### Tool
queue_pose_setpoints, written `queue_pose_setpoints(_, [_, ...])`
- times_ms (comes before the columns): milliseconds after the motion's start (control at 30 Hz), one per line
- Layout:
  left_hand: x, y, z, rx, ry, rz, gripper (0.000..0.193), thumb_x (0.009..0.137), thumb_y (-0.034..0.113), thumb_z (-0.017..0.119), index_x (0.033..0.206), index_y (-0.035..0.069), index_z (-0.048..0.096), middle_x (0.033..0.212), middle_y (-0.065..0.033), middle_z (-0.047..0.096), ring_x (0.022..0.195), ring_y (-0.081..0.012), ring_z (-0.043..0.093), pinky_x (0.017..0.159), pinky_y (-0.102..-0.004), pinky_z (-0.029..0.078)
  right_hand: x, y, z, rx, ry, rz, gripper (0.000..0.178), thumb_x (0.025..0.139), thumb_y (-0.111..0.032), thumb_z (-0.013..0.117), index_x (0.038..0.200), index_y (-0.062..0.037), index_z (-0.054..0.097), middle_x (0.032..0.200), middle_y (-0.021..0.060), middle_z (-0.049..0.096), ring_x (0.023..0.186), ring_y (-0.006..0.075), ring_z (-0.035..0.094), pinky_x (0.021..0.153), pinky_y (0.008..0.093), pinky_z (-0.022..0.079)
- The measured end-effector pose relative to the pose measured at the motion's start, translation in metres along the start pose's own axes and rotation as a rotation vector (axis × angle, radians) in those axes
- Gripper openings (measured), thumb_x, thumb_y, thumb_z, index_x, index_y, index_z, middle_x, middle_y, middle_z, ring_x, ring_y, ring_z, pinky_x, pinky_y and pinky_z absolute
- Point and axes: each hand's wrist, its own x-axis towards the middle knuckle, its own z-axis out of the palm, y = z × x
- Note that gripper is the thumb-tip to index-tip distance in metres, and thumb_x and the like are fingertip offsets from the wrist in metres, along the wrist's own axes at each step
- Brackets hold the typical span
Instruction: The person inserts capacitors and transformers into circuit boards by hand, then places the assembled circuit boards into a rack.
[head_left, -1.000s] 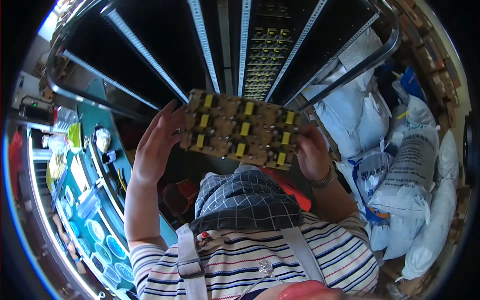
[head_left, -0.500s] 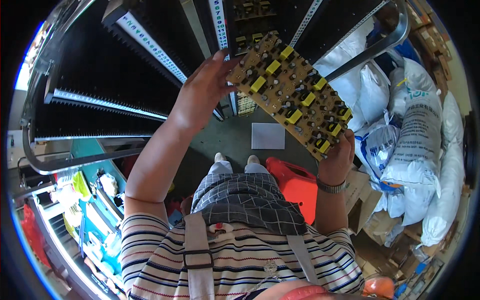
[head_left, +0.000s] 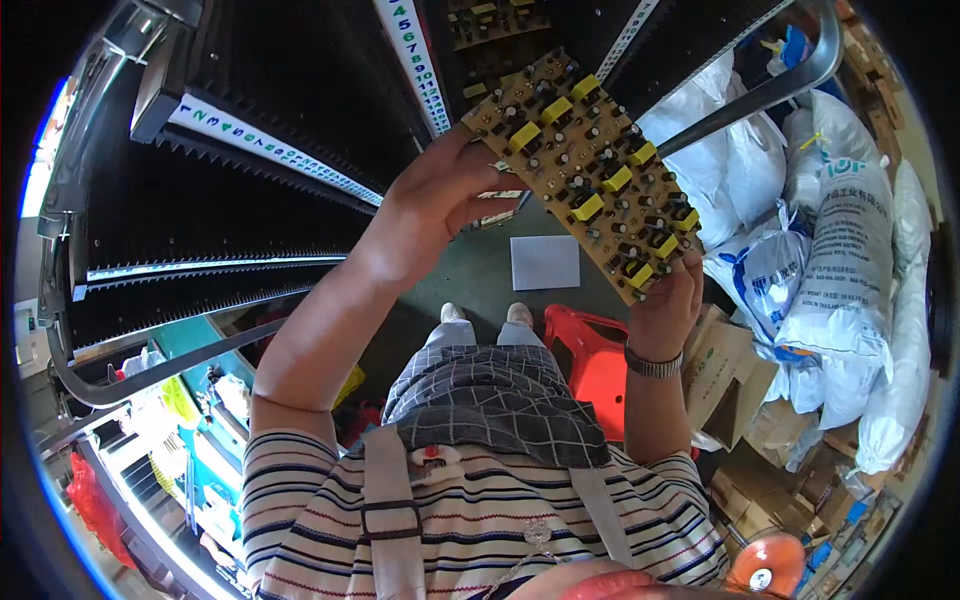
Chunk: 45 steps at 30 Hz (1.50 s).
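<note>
A brown circuit board crowded with yellow blocks, small cylinders and other components is held up in front of me, tilted so its far left end is higher in the picture. My left hand grips its far left end, the fingers partly hidden by the board. At the near right corner, my right hand holds the edge with fingers and thumb. Just beyond the board stands a black slotted rack with a numbered white strip. Similar boards sit inside the rack.
More numbered strips and a bent metal rail surround the rack. White sacks are piled at the right, above cardboard boxes. A red plastic stool stands by my legs, and a white sheet lies on the floor.
The board has shifted slightly toward the rack, both hands still on it. My left hand has moved a little right and nearer. The surroundings have shifted in view.
</note>
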Motion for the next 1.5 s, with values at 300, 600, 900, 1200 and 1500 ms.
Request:
queue_pose_setpoints(300, [0.003, -0.006, 0.004, -0.008, 0.006, 0.011, 0.051, 0.096, 0.013, 0.040, 0.142, -0.001, 0.025, 0.133, -0.0133, 0.049, 0.119, -0.0222, 0.051, 0.099, -0.0350, 0.040, -0.015, -0.008, 0.029, 0.056, -0.038, -0.051, 0.011, 0.093, -0.008, 0.046, 0.103, -0.0093, 0.050, 0.104, 0.0049, 0.059, 0.092, 0.0151, 0.060, 0.077, 0.0319, 0.051])
queue_pose_setpoints(600, [0.007, -0.010, 0.001, -0.019, 0.026, 0.085, 0.052, 0.094, 0.018, 0.042, 0.140, -0.004, 0.030, 0.131, -0.0151, 0.050, 0.118, -0.0225, 0.050, 0.102, -0.0369, 0.038, -0.032, -0.002, 0.044, 0.022, -0.012, -0.016, 0.009, 0.093, -0.008, 0.048, 0.101, -0.0093, 0.046, 0.103, 0.0059, 0.058, 0.091, 0.0146, 0.059, 0.073, 0.0280, 0.049])
queue_pose_setpoints(900, [0.001, -0.012, 0.000, 0.003, 0.057, 0.094, 0.047, 0.096, 0.015, 0.044, 0.139, -0.002, 0.034, 0.127, -0.0101, 0.053, 0.115, -0.0166, 0.051, 0.095, -0.0324, 0.040, -0.044, 0.012, 0.056, -0.002, -0.053, -0.017, 0.009, 0.092, -0.008, 0.050, 0.100, -0.0109, 0.047, 0.102, 0.0031, 0.058, 0.088, 0.0140, 0.058, 0.071, 0.0267, 0.047])
queue_pose_setpoints(1200, [-0.004, -0.002, 0.012, 0.069, 0.109, 0.085, 0.053, 0.095, 0.023, 0.042, 0.139, -0.005, 0.033, 0.126, -0.0141, 0.055, 0.115, -0.0211, 0.052, 0.098, -0.0388, 0.040, -0.034, 0.010, 0.066, -0.003, -0.098, -0.012, 0.009, 0.093, -0.008, 0.051, 0.102, -0.0092, 0.048, 0.107, 0.0040, 0.059, 0.096, 0.0143, 0.058, 0.080, 0.0305, 0.047])
queue_pose_setpoints(1500, [-0.006, -0.003, 0.006, 0.031, 0.051, 0.076, 0.054, 0.095, 0.023, 0.042, 0.140, -0.004, 0.031, 0.128, -0.0146, 0.053, 0.115, -0.0223, 0.052, 0.097, -0.0379, 0.041, -0.020, 0.011, 0.097, -0.033, -0.006, -0.011, 0.009, 0.092, -0.008, 0.055, 0.096, -0.0054, 0.047, 0.085, 0.0056, 0.059, 0.074, 0.0108, 0.056, 0.063, 0.0227, 0.041])
